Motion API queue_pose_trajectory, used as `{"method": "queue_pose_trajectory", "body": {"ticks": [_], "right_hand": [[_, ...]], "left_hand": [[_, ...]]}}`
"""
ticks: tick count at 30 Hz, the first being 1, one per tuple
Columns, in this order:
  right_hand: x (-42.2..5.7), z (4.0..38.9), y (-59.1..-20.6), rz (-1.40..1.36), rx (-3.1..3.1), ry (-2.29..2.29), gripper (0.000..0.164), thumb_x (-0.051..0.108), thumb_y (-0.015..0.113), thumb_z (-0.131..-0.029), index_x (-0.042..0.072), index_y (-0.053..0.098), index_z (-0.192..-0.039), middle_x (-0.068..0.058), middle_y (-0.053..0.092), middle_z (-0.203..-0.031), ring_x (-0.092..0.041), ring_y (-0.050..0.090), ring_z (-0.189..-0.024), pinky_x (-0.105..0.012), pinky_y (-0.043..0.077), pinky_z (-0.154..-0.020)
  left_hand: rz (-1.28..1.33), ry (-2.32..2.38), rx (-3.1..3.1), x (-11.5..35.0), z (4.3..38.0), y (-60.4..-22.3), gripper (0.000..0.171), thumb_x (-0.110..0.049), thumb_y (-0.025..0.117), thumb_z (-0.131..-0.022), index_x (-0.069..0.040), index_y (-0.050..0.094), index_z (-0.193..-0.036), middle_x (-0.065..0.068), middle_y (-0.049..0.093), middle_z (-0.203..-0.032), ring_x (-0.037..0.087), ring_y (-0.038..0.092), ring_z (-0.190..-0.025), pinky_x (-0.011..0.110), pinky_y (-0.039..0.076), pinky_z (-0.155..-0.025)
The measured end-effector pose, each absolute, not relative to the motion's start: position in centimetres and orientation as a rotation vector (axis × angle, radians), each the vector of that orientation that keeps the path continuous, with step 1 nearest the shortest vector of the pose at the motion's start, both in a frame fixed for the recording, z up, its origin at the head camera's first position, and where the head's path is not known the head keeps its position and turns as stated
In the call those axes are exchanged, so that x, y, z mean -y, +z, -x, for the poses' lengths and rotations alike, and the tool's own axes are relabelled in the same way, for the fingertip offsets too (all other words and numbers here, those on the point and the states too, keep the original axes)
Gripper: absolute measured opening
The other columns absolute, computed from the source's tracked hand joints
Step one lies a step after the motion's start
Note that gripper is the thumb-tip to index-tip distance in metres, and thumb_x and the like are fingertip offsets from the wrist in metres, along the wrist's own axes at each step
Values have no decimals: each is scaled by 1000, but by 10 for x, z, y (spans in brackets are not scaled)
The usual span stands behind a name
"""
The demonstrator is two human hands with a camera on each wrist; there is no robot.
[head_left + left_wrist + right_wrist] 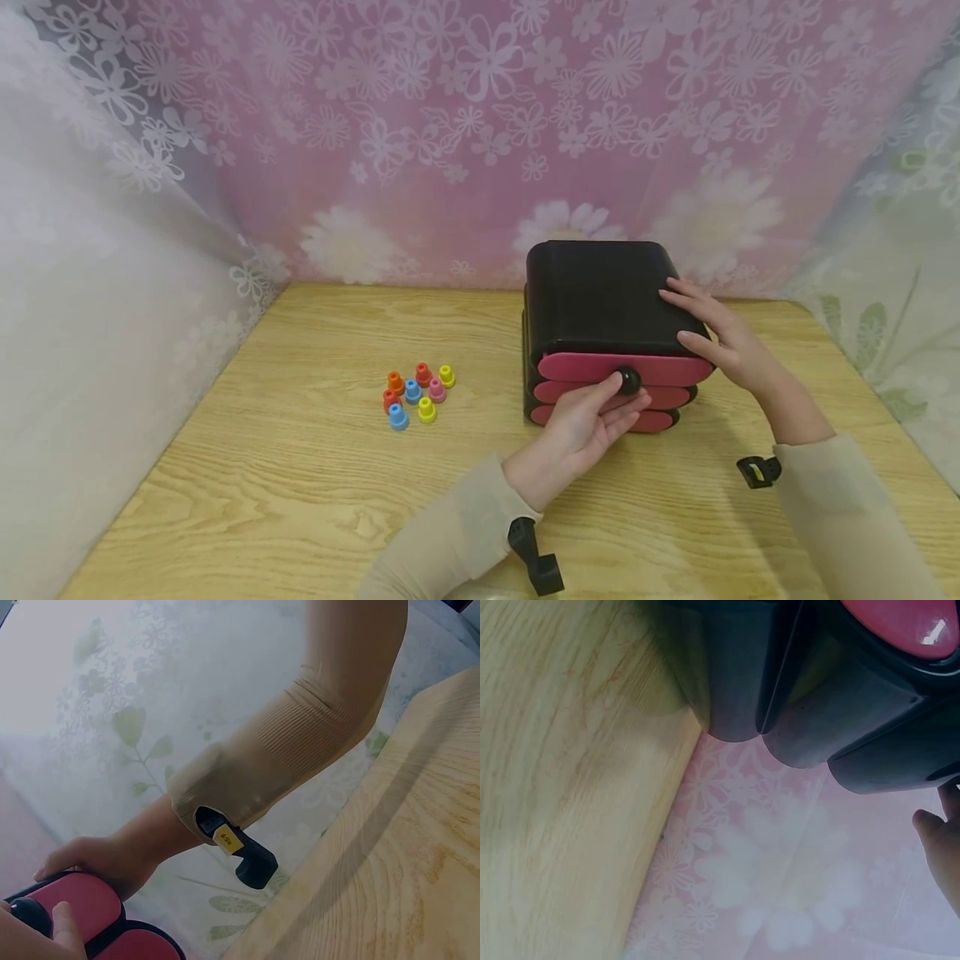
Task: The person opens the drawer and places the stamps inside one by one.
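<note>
A black mini drawer cabinet (600, 292) with pink drawer fronts, stacked three high, stands on the wooden table. At its top drawer (577, 367), my left hand (581, 433) pinches the round black knob (629, 381), thumb on its left side and fingers beneath. My right hand (723, 337) rests on the cabinet's upper right edge, fingers spread over the top. The left wrist view also shows the knob (31, 916) with left-hand fingers (67, 930) around it. From the right wrist, the cabinet's dark rounded side (840, 712) shows, with part of the right hand (943, 844) at the frame edge.
Several small cone-shaped plastic pegs (412, 392) in red, orange, blue, yellow and pink stand grouped left of the cabinet. A pink flowered curtain (450, 167) hangs behind the table (300, 483). Pale curtains (112, 292) hang at both sides. Black camera mounts (536, 558) sit on both wrists.
</note>
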State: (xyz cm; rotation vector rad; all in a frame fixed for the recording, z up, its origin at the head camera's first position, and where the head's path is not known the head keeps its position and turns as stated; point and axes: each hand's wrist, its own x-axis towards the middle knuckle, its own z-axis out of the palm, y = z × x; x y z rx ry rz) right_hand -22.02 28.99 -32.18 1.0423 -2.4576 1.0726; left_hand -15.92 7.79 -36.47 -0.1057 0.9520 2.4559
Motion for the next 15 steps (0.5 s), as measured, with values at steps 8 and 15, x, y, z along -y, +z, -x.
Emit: {"method": "queue_pose_trajectory", "body": {"ticks": [8,15], "right_hand": [[-295,224,-324,-1022,2498,1125,53,-4,50,-82,0,37,-133,-20,22,-141,-15,7,-132,-56,4,-100],[-296,223,-323,-1008,2518,1123,53,-2,50,-83,1,36,-133,-19,21,-141,-14,7,-132,-57,4,-100]], "left_hand": [[88,2449,-942,-76,152,-365,30,-15,57,-86,6,60,-107,15,63,-92,20,62,-84,31,46,-81],[81,2421,-954,-74,143,-364,29,-16,57,-86,5,60,-106,13,63,-88,17,62,-83,27,48,-78]]}}
